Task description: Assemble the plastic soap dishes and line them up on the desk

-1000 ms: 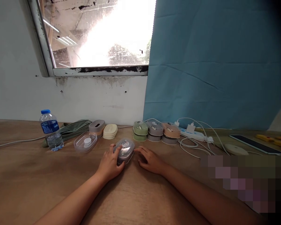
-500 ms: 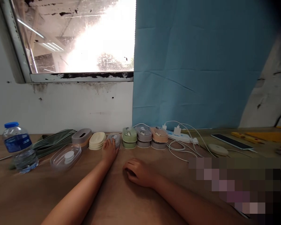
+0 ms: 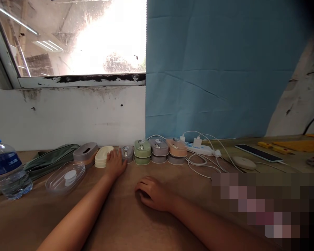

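My left hand (image 3: pixel 114 162) reaches to the back of the wooden table (image 3: pixel 136 226) and rests against a grey lidded box (image 3: pixel 127 152), which stands at the left end of a row of stacked boxes: green (image 3: pixel 142 152), grey (image 3: pixel 158 150) and orange (image 3: pixel 176 151). Left of my hand sits a stack of cream lids (image 3: pixel 102 156). My right hand (image 3: pixel 154 192) lies palm down on the table nearer to me, fingers curled, holding nothing.
A clear lid (image 3: pixel 66 176), a grey and orange box (image 3: pixel 85 152), a green pouch (image 3: pixel 51 160) and a water bottle (image 3: pixel 5 168) are at the left. A power strip (image 3: pixel 200 149) with white cables, a round pad (image 3: pixel 243 162) and a phone (image 3: pixel 258 152) lie at the right.
My left hand carried the grey lidded box from the middle of the table back to the left end of the row. My right hand drew back and stayed on the table. The view turned right.
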Available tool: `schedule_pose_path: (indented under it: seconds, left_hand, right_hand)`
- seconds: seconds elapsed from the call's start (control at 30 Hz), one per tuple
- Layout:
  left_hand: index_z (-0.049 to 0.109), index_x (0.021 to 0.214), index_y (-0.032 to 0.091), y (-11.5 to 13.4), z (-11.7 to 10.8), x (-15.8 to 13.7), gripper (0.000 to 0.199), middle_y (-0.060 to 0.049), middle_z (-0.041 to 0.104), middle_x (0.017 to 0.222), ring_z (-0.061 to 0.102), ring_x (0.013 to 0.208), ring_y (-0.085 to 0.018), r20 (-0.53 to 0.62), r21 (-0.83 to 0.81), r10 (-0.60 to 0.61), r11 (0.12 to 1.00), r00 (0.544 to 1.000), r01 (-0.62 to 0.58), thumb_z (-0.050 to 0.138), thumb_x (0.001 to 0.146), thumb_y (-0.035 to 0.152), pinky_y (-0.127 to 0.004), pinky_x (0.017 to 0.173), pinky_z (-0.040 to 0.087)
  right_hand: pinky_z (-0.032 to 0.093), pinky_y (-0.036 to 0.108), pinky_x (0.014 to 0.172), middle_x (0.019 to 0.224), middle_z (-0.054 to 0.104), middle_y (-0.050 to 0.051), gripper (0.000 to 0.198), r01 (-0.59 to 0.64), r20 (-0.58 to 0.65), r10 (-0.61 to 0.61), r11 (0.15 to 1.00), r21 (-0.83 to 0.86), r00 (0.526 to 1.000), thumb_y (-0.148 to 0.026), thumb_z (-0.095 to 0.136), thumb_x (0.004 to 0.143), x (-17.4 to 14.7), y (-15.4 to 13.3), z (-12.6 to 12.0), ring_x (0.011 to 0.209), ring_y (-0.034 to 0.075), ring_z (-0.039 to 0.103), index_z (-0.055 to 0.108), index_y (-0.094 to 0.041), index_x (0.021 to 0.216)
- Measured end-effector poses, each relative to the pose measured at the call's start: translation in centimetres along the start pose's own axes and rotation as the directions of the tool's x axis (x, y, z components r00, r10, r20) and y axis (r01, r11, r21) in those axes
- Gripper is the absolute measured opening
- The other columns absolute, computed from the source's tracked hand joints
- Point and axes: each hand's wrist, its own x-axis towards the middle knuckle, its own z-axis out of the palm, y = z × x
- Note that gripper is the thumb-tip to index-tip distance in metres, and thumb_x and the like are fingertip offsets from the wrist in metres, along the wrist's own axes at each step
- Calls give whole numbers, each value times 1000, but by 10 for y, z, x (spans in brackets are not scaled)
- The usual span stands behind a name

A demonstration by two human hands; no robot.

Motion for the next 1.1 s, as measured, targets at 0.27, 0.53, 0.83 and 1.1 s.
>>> schedule_pose_path:
  seconds: [0.27, 0.53, 0.83, 1.1]
  left_hand:
    - [67, 83, 11, -59, -17, -6, 29, -18, 62, 97, 48, 102, -33, 127, -40, -114, 992, 985, 120, 39, 82, 20, -50, 87, 28]
    - [62, 95, 18, -64, -61, -35, 30, -9, 61, 101, 51, 98, -25, 73, -316, -22, 948, 997, 44, 37, 88, 35, -42, 84, 33]
    - [60, 96, 25, -46, -122, -122, 16, -2, 63, 95, 49, 96, -16, 43, -750, 709, 488, 704, -446, 47, 88, 29, -29, 87, 36]
    - [65, 101, 25, -81, -102, -56, 27, -8, 54, 120, 48, 112, -24, 41, -538, 656, 650, 753, -537, 50, 81, 37, -35, 98, 36]
  right_hand:
    - [43, 31, 80, 89, 60, 4, 22, 7, -33, -6, 1000, 27, 999, -10, 52, 73, -1, 0, 1, 85, 17, 54, 59, -18, 92]
    - [34, 41, 99, 125, 40, 12, 60, -8, -404, 35, 998, 69, 914, -11, 51, 70, -6, -5, -5, 118, 23, 38, 34, -18, 126]
    - [42, 31, 77, 80, 61, 2, 17, 108, -225, -67, 979, 175, 972, -16, 55, 67, -1, -76, -56, 78, 17, 54, 56, -20, 83]
    - [42, 31, 77, 84, 65, 3, 13, 58, 99, -54, 997, -41, 994, -20, 56, 69, -36, -77, -23, 79, 18, 57, 59, -21, 82]
